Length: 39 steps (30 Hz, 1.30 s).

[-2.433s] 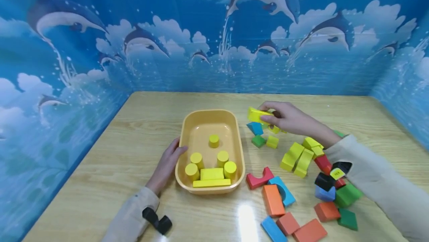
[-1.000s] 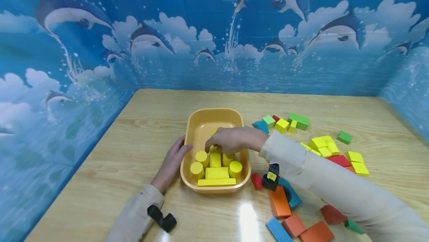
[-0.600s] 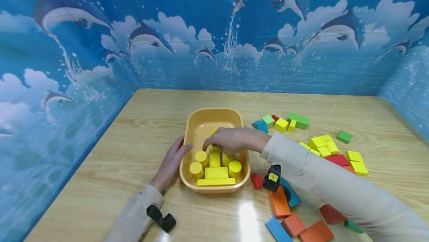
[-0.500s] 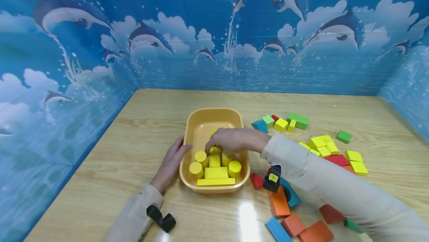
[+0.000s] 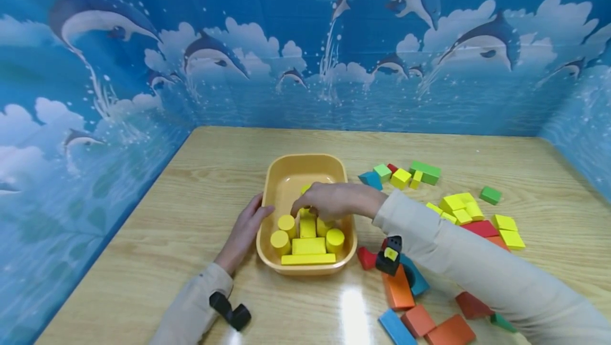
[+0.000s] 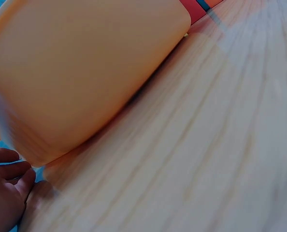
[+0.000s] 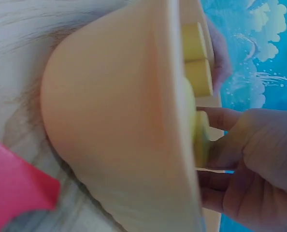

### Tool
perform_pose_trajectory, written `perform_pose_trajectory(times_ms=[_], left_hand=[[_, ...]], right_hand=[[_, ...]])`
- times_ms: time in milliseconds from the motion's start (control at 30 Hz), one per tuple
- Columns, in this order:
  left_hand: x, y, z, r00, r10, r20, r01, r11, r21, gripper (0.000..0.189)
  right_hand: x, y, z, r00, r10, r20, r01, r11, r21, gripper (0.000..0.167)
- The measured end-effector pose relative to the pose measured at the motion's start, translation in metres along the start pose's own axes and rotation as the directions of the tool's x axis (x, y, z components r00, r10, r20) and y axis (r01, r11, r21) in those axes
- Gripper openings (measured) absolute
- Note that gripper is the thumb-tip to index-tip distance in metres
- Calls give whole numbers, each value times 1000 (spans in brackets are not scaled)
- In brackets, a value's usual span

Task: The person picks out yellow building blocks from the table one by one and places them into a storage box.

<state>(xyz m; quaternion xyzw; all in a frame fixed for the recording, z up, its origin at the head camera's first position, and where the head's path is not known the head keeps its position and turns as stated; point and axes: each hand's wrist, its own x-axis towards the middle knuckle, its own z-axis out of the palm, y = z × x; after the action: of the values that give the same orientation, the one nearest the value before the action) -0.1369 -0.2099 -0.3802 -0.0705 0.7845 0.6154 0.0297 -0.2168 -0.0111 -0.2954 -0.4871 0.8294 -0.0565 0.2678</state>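
Note:
A peach-coloured plastic tray (image 5: 305, 162) sits on the table with several yellow blocks inside. My left hand (image 5: 245, 231) holds its left rim, thumb over the edge and fingers outside; the left wrist view shows that hand (image 6: 6, 188) beside the tray wall (image 6: 85, 72). Reaching over the right rim, my right hand (image 5: 329, 199) pinches a yellow rectangular block (image 5: 307, 226) within the tray. Yellow cylinders (image 5: 280, 241) flank a yellow rectangular block (image 5: 308, 246), with a flat yellow bar (image 5: 307, 259) along the near wall. The right hand partly hides other cylinders.
Right of the tray lie loose blocks: a yellow pile (image 5: 458, 204), a green block (image 5: 425, 172), a blue arch (image 5: 415, 276), an orange block (image 5: 398, 287) and a blue bar (image 5: 397, 327). The right sleeve (image 5: 477, 260) covers some. A dolphin-print backdrop (image 5: 305, 69) encloses the table.
My right hand has brought a yellow block from the table on the right into the tray, beside the other yellow blocks. Over the last second both hands have barely moved.

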Motion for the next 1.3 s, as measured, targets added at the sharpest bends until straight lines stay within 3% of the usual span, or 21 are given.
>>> perform_pose_trajectory(times_ms=[100,200,333,467,533,633,767,900,1033,1200,1300], left_hand=[[0,0,0,1000,-4,1,4,1000,0,56],[-1,0,0,1000,-5,3,5,1000,5,56],[-2,1,-1,1000,3,5,-3,1000,7,56],[-1,2,-2,1000,0,8,0,1000,4,56],[-1,2,-3,1000,-7,8,7,1000,5,57],[0,3,-3,1000,-13,6,13,1000,2,57],[0,2,-2,1000,-18,11,18,1000,8,56],[0,2,-2,1000,-17,8,17,1000,17,56],[0,2,-1,1000,3,8,-3,1000,14,56],[0,1,-1,1000,28,-2,-28,1000,-7,52],[-1,-1,0,1000,22,-6,-22,1000,-8,52]], right_hand=[[-6,7,-6,996,-59,-62,60,998,27,52],[-18,17,-14,978,-115,-174,125,991,44,49],[-43,35,-20,923,-137,-360,161,986,35,48],[-78,60,-19,871,-87,-484,110,994,21,43],[-95,75,-16,867,-22,-497,40,999,26,41],[-119,98,-6,883,80,-462,-75,997,30,36],[-145,117,17,923,180,-340,-170,984,58,39],[-165,118,45,941,232,-247,-223,973,63,51],[-176,116,69,932,251,-261,-259,966,3,57],[-173,118,87,885,253,-391,-294,955,-47,47],[-167,120,91,866,270,-421,-324,944,-61,40]])
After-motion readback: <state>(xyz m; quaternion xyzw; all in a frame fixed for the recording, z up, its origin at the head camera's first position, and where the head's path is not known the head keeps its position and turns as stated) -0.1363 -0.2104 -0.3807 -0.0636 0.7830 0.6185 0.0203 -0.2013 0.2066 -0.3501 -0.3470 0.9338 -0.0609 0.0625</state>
